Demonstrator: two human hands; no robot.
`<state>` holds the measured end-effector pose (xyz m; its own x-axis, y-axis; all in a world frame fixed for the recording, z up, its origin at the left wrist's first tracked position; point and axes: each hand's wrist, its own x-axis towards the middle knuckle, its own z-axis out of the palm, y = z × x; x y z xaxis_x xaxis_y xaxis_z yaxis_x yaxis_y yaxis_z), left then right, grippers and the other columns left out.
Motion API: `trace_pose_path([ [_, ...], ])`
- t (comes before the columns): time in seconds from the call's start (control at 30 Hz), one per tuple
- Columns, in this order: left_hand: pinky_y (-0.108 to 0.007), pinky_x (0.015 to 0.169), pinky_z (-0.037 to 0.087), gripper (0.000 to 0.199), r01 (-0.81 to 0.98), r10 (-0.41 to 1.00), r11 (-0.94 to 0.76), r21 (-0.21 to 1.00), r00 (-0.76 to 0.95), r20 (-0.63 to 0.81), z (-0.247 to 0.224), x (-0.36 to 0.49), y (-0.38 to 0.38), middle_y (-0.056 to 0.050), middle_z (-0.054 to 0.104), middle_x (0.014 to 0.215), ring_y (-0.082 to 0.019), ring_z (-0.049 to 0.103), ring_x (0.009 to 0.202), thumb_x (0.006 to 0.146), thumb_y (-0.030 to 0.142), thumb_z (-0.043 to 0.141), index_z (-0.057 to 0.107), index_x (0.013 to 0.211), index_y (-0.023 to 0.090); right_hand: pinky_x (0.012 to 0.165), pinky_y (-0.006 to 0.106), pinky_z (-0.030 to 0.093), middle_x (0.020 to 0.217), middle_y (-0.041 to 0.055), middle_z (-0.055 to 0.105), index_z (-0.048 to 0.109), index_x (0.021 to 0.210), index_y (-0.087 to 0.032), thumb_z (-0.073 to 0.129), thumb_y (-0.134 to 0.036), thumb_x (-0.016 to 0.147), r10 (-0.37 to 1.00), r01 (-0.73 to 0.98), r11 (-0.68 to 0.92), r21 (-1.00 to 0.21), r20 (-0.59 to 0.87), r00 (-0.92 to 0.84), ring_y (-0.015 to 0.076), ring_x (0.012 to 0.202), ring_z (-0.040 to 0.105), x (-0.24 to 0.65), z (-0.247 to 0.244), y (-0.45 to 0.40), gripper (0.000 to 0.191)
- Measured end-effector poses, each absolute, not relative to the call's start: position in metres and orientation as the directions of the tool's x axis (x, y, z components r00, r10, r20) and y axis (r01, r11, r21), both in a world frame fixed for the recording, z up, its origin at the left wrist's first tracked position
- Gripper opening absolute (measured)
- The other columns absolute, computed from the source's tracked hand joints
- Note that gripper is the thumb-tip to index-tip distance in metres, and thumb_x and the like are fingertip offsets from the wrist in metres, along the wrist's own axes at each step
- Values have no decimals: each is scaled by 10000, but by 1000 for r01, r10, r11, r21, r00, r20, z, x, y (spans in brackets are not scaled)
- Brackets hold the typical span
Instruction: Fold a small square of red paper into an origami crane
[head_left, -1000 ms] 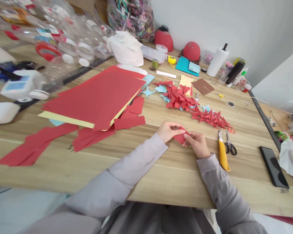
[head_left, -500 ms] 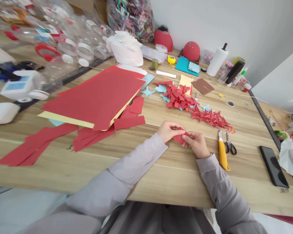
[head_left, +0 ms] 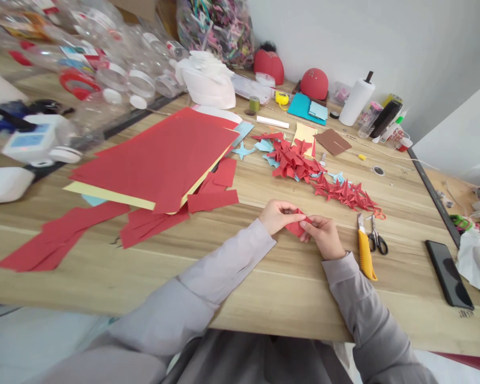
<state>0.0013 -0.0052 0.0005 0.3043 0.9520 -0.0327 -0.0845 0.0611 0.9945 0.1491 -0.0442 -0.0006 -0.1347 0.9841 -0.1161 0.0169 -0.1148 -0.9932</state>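
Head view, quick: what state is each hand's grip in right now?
Left hand: closed, pinching folded red paper.
Right hand: closed, pinching the same paper from the other side.

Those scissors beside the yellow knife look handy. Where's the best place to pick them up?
Take the scissors by their black handle loops, coming from the near side and slightly right. They lie flat with the loops nearest and the blades pointing away, so the fingers reach the loops first and stay clear of the points. The yellow knife lies just to their left, so the right looks roomier.
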Motion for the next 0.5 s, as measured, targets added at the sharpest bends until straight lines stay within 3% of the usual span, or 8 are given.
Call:
trace_pose_path([
  [0.27,-207,447,285,310,-2,953,33,999,303,-30,4,3,-8,29,512,463,-62,394,458,526,383,754,642,558,96,395,193,409,428,-18,595,646,679,-145,688,-365,663,983,4,-112,-994,-112,-143,89,368,520,150,-1,-43,224],
  [0.5,-218,473,311,299,-16,959,2,1000,284,3,1,4,-7,21,515,481,-80,413,492,569,403,719,649,551,113,404,204,411,430,-17,595,660,716,-143,684,-377,667,983,31,-112,-993,-116,-144,88,369,505,150,-2,-44,241],
])
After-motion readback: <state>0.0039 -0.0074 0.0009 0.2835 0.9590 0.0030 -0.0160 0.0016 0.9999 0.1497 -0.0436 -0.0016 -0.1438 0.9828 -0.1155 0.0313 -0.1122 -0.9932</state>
